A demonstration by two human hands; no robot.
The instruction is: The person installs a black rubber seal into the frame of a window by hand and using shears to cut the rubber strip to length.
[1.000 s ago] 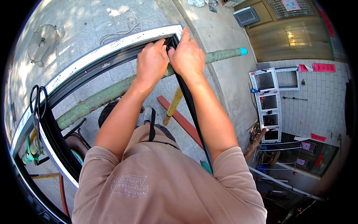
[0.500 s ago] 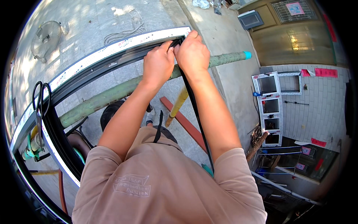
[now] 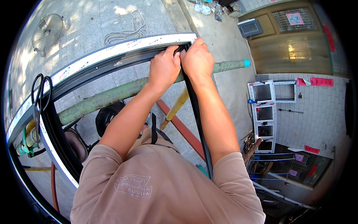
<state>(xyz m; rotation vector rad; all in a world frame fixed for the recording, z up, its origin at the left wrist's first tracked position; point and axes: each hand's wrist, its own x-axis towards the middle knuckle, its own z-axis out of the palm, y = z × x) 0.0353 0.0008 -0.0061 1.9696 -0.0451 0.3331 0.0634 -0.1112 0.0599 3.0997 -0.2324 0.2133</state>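
Observation:
A window frame (image 3: 78, 69), dark inside with white printed film on its outer faces, lies before me. At its far right corner my left hand (image 3: 164, 69) and my right hand (image 3: 198, 59) are side by side, fingers closed and pressed at the inner groove. Between them they grip a black rubber sealing strip (image 3: 197, 123), whose long end hangs down past my right forearm toward my body. The fingertips and the pinched piece of strip are mostly hidden. Black-handled scissors (image 3: 41, 93) rest on the frame's left part.
A green pole (image 3: 108, 99) with a blue end runs under the frame. Below are a yellow pole (image 3: 177, 106) and a red-brown bar (image 3: 186, 130). A fan (image 3: 46, 35) and coiled rope (image 3: 128, 31) are on the far floor. White-filmed frames (image 3: 264, 112) stand at right.
The view has shifted a little, so the frame's corner and both hands sit slightly lower and further right. Both hands keep their closed grip at the corner.

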